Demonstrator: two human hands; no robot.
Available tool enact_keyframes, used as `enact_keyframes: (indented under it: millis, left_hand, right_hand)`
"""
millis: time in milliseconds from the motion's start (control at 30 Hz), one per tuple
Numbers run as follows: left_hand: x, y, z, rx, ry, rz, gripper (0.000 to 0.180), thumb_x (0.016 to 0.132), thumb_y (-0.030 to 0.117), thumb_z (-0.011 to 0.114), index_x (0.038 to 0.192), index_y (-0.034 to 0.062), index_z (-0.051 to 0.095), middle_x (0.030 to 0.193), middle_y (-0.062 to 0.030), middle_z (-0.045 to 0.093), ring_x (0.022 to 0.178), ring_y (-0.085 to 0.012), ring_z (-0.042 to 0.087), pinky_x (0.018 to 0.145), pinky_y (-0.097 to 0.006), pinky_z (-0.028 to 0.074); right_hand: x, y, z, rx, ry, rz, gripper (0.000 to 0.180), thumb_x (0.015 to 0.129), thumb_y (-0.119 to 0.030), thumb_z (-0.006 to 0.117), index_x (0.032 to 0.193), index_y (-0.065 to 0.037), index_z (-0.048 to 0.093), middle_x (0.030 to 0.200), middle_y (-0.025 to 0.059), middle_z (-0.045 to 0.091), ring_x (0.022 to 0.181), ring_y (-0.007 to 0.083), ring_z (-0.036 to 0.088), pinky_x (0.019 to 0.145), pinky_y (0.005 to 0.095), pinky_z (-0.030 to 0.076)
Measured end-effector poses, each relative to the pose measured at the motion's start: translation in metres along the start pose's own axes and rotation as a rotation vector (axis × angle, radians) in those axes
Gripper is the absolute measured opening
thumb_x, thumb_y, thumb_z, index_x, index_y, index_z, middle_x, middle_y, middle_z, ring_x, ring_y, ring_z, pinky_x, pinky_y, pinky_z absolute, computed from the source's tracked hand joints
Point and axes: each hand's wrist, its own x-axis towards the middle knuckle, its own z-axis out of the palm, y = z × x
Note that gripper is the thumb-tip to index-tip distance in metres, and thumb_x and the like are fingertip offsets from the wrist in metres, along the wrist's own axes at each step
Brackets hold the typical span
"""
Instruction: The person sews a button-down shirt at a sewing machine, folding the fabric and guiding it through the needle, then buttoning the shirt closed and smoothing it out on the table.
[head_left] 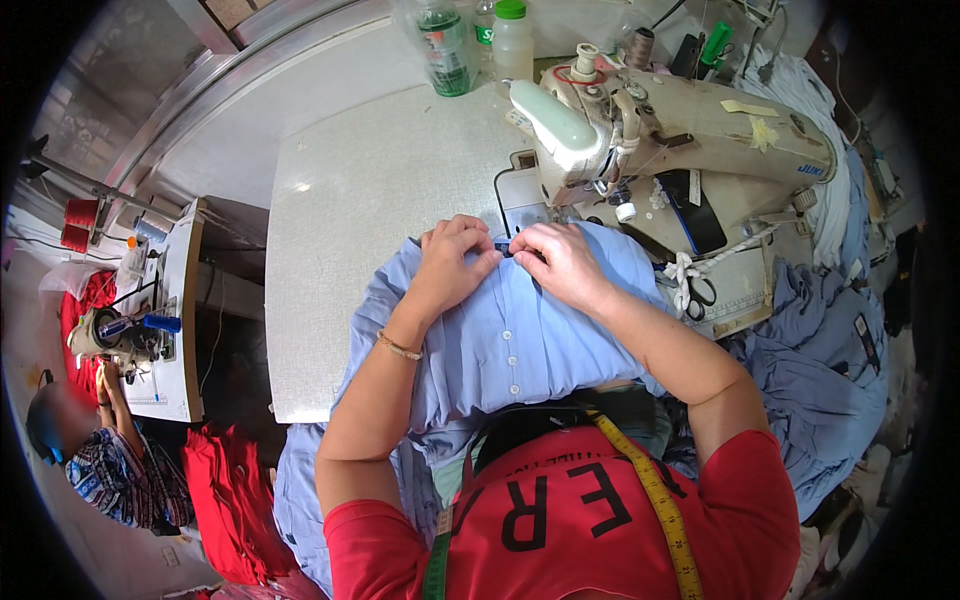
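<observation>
Head view: roomy tabletop (350,170) left of blue garment (570,330).

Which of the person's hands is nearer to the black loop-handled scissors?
Right. The right hand is to the left of the scissors, pinching the light-blue buttoned fabric garment; the left hand is farther left, on the same garment.

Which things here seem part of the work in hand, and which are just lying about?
Seemingly in use:
Light-blue buttoned cloth garment, pinched by the left hand and right hand
Off-white metal sewing machine, just beyond

Apparently lying about:
Cloudy plastic bottle with green cap
Green bottle in clear plastic bag
Dark flat rectangular slab
</observation>
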Motion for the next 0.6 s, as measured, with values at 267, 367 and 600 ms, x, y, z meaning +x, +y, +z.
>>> enact_keyframes:
  millis: [267, 367, 600]
  left_hand:
    - [-0.002, 0.003, 0.001, -0.007, -0.089, 0.008, 0.019, 0.074, 0.018, 0.069, 0.090, 0.0097, 0.062, 0.116, -0.0051, 0.055, 0.111, -0.0254, 0.047, 0.100, -0.039, 0.027]
    - [-0.002, 0.004, 0.000, -0.011, -0.098, 0.002, 0.019, 0.073, 0.017, 0.069, 0.090, 0.0098, 0.062, 0.117, -0.0052, 0.055, 0.112, -0.0256, 0.046, 0.100, -0.039, 0.027]
    - [-0.001, 0.005, 0.000, -0.009, -0.122, -0.007, 0.020, 0.073, 0.017, 0.069, 0.090, 0.0096, 0.062, 0.118, -0.0056, 0.054, 0.113, -0.0259, 0.046, 0.101, -0.039, 0.027]
  right_hand:
    - [0.004, -0.009, 0.000, -0.003, -0.041, 0.079, 0.014, 0.076, -0.022, 0.068, 0.083, -0.010, 0.063, 0.079, 0.0035, 0.062, 0.081, 0.0228, 0.060, 0.077, 0.0375, 0.039]
    - [0.005, -0.010, 0.001, -0.030, -0.021, 0.069, 0.013, 0.075, -0.021, 0.067, 0.081, -0.010, 0.063, 0.076, 0.0023, 0.062, 0.079, 0.0220, 0.060, 0.076, 0.0367, 0.039]
    - [0.005, 0.004, 0.003, 0.087, -0.049, 0.133, 0.013, 0.073, -0.021, 0.068, 0.080, -0.011, 0.064, 0.075, 0.0014, 0.062, 0.074, 0.0207, 0.061, 0.074, 0.0360, 0.039]
